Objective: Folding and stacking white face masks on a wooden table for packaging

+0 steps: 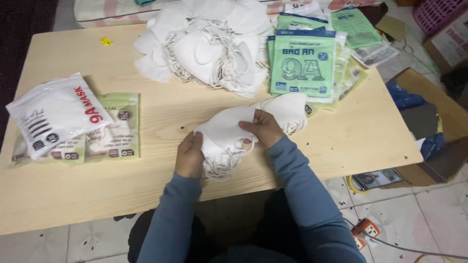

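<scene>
**Both hands on a small stack of white masks at the front of the table**

From my remote seat I see the left hand (190, 156) closed on the near-left edge of a stack of white face masks (224, 134), fingers curled over the fabric and thumb on top. The right hand (263, 127) grips the same stack from the right, fingers bent and pressed onto its upper edge. So both hands are clamped on the masks, one at each side, with the stack held just above or on the wooden table (146, 160); I cannot tell which. White ear loops (219, 168) hang from the bottom of the stack toward the table's front edge.

Just right of the right hand lies another white mask (290, 109), touching the held stack. Behind it, at the far middle of the table, sits a big loose pile of white masks (204, 48). Beside that pile to the right is a stack of green packets (302, 63), fanned slightly. On the left of the table, well apart from the hands, a white filled pouch (53, 112) rests over two flat pale-green pouches (114, 126). A cardboard box (438, 117) stands on the floor at the table's right end
</scene>
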